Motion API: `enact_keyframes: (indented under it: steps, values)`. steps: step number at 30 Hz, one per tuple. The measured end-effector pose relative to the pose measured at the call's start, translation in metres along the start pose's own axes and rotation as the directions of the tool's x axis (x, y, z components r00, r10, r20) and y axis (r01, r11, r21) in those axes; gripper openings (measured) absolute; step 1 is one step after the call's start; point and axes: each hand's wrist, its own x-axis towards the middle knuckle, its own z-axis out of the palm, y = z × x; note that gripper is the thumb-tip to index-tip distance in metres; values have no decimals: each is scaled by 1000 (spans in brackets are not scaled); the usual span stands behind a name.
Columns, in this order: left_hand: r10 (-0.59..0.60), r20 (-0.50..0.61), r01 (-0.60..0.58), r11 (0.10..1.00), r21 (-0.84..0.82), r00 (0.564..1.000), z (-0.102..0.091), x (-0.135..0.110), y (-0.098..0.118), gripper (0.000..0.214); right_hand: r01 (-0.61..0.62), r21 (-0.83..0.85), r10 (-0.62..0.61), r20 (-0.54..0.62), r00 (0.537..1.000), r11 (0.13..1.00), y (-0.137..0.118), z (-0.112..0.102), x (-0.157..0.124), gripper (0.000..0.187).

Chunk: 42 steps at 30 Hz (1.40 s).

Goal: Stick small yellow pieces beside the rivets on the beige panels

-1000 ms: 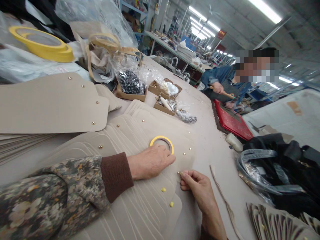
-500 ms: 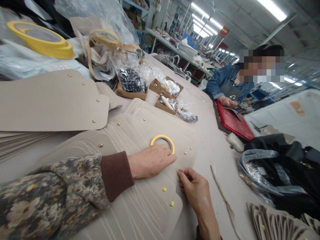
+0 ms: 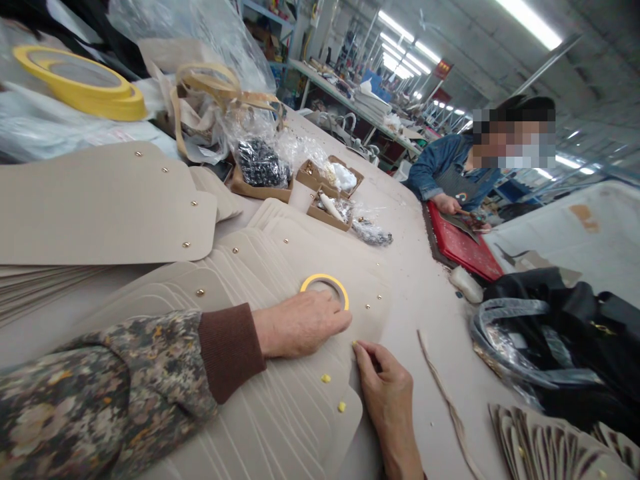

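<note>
A roll of yellow tape lies on fanned, overlapping beige panels that carry small gold metal fittings. My left hand rests over the near side of the roll, fingers curled onto it, hiding that part. Just right of it, my right hand is closed in a pinch at the edge of a panel. A tiny yellow bit of tape shows at its fingertips. Below, two small yellow tape pieces stick to the corner of another panel.
More yellow tape rolls sit on plastic at the left, above a stacked beige panel. Small cardboard boxes stand beyond. A cord and black bags lie right. A co-worker works at a red board.
My right hand has moved slightly up and left, its fingertips now at the panel edge with a yellow bit showing. The left hand stays on the roll. The view shifts slightly.
</note>
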Motion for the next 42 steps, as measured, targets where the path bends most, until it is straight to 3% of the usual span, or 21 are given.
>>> enact_keyframes:
  steps: [4, 9, 10, 13, 15, 18, 21, 26, 29, 32, 34, 36, 39, 42]
  values:
    - [16, -19, -16, 1000, 3, 1000, -2, -1, 1, 10, -9, -72, 9, -6, 1000, 997, -8, 3, 7, 30]
    - [57, -126, -72, 990, -122, 990, -2, -3, 2, 19, -73, -28, 78, 260, 962, 997, -10, -8, 8, 41]
    - [63, -134, -83, 985, -154, 989, -2, -3, 3, 19, -71, -9, 71, 271, 960, 997, -10, -11, 7, 44]
    - [53, -152, -83, 978, -193, 987, -1, -3, 4, 13, 15, 124, -28, 98, 995, 992, -12, -14, 6, 33]
    - [34, -173, -69, 977, -200, 984, 0, -3, 5, 19, 161, 185, -155, -50, 987, 969, -17, -13, 5, 22]
    - [-4, -175, -36, 974, -225, 985, 1, -3, 6, 40, 411, 124, -392, -153, 907, 903, -28, -7, 7, 17]
    - [-23, -160, -14, 975, -223, 987, 1, -4, 7, 44, 566, 37, -550, -190, 813, 824, -38, -1, 9, 17]
    - [-12, -152, -20, 978, -205, 988, -1, -4, 8, 32, 611, -124, -623, -203, 755, 782, -43, 5, 11, 12]
    - [-28, -146, -4, 978, -209, 989, -2, -3, 8, 14, 605, -176, -630, -246, 737, 777, -43, 6, 10, 11]
    - [-38, -149, 8, 981, -194, 988, -1, -2, 8, 5, 539, -104, -545, -278, 791, 836, -44, 7, 6, 9]
    - [-26, -169, 0, 988, -153, 985, 0, -1, 9, 7, 402, 69, -372, -264, 890, 913, -46, 9, 3, 7]
    - [-1, -202, -20, 995, -98, 979, 0, -1, 11, 8, 173, 300, -124, -176, 977, 938, -47, 11, 2, 14]
    - [41, -248, -57, 997, -58, 968, -3, -3, 15, 7, -117, 537, 165, -42, 985, 835, -41, 10, 7, 24]
    - [-4, -222, -4, 999, -38, 975, -4, -3, 15, 9, -239, 614, 304, -2, 953, 752, -24, 3, 18, 31]
